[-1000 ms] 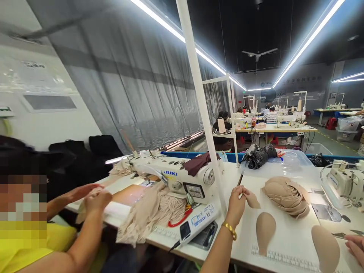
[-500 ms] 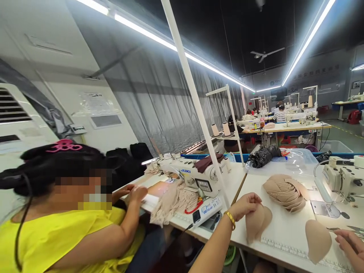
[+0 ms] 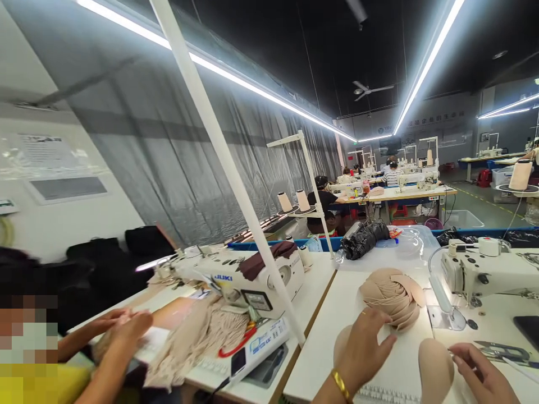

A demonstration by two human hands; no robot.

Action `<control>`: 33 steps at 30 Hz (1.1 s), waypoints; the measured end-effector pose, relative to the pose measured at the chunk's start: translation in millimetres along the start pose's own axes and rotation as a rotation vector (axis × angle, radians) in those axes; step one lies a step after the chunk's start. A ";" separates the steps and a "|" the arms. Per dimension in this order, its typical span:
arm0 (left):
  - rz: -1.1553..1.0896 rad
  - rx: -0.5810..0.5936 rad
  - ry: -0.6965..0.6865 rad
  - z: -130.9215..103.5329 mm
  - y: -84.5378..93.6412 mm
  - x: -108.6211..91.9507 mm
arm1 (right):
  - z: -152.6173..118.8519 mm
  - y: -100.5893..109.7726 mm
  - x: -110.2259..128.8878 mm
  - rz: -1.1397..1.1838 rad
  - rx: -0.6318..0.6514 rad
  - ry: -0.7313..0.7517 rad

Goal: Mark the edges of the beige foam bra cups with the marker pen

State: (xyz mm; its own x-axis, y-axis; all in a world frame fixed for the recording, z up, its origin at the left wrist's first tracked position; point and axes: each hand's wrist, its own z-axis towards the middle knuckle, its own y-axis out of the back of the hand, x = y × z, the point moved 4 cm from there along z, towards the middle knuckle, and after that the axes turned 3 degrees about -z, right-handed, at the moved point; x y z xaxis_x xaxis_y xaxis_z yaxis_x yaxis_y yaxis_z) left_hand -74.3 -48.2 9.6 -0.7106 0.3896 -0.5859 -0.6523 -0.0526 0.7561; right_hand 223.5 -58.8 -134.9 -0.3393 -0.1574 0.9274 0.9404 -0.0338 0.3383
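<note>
your left hand (image 3: 365, 350) lies flat, fingers spread, on a beige foam cup (image 3: 342, 349) on the white bench (image 3: 320, 348). your right hand (image 3: 480, 375) is loosely open, fingertips touching a second cup (image 3: 433, 373). a stack of cups (image 3: 391, 294) sits just behind.

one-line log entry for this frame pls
left hand: flat on beige foam cup | right hand: fingertips at second beige foam cup | stacked beige cups behind | white table
</note>
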 end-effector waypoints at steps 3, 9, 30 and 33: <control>0.025 0.006 0.007 2.0 -29.0 -9.8 | 2.5 -3.2 20.2 -0.083 -0.041 0.088; 0.090 -0.064 0.054 8.9 -39.7 -13.3 | 19.7 -6.3 38.5 -0.166 0.016 0.176; 0.079 -0.120 0.054 -29.5 -28.1 18.5 | 80.1 -45.2 64.0 -0.477 0.034 0.378; 0.102 -0.136 0.065 -25.6 -21.6 21.2 | 83.9 -46.6 60.9 -0.522 0.036 0.415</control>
State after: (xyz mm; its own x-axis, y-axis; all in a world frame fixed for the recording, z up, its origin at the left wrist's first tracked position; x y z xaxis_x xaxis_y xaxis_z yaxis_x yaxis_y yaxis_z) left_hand -82.1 -62.4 -26.6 -0.7872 0.3163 -0.5294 -0.6029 -0.2142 0.7686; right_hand 157.2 16.0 -80.8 -0.7063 -0.4965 0.5046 0.6515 -0.1771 0.7377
